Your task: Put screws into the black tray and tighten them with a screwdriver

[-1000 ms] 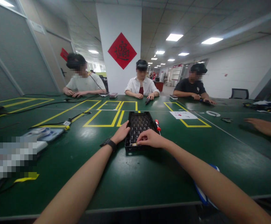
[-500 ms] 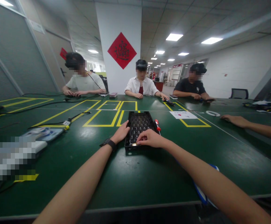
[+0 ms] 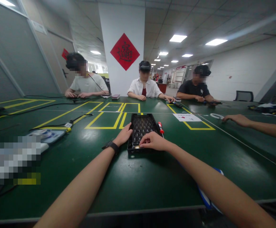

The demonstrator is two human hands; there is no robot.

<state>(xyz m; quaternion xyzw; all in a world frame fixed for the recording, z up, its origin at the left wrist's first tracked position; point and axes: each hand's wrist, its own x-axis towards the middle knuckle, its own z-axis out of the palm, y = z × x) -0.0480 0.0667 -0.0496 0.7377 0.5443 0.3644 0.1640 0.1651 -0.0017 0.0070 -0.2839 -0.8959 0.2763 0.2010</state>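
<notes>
"What's on that green table (image 3: 133,190)?"

"One black tray (image 3: 138,152), between the worker's hands. One red-handled screwdriver (image 3: 161,126) just right of it. Three people (image 3: 134,88) opposite, one red poster (image 3: 125,51) on the white pillar (image 3: 128,19)."

"And the hands?"

"Left hand (image 3: 124,135) loosely open against its left wall; right hand's (image 3: 152,141) fingertips bunched at one small pale piece (image 3: 137,147), gripped or not, I can't tell."
</notes>
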